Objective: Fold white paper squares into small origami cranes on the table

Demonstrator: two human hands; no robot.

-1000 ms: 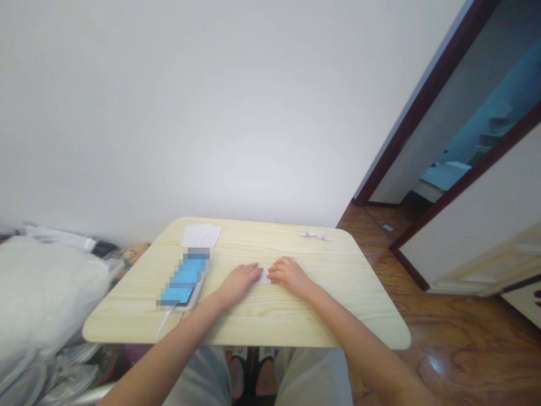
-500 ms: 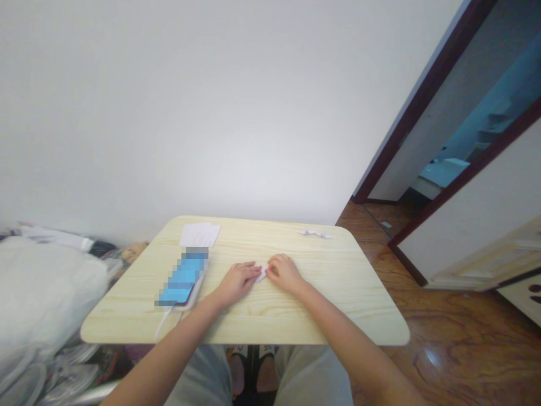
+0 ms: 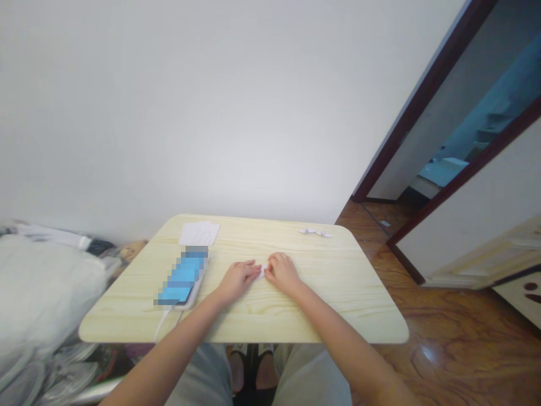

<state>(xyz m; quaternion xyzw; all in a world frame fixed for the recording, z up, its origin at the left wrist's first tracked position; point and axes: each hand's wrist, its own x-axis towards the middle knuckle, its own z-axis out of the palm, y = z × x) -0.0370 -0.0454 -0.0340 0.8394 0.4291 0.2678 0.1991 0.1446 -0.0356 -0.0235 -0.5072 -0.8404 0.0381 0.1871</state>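
Observation:
A small folded piece of white paper (image 3: pixel 262 273) lies at the middle of the table, between my two hands. My left hand (image 3: pixel 240 277) has its fingertips closed on the paper's left side. From the right, my right hand (image 3: pixel 284 272) pinches the other side with thumb and bent fingers. Much of the paper is covered by the fingers, so its exact shape cannot be made out.
The pale wooden table (image 3: pixel 355 304) stands against a white wall. A phone with a blurred screen (image 3: pixel 182 279) rests on a white stand or case, with a white cable (image 3: pixel 160 324). White paper sheets (image 3: pixel 198 233) lie behind it. Folded paper pieces (image 3: pixel 315 232) sit at the back right.
The fingers of my right hand have closed in slightly on the paper, and less of it shows. The rest of the scene has only shifted slightly with the camera.

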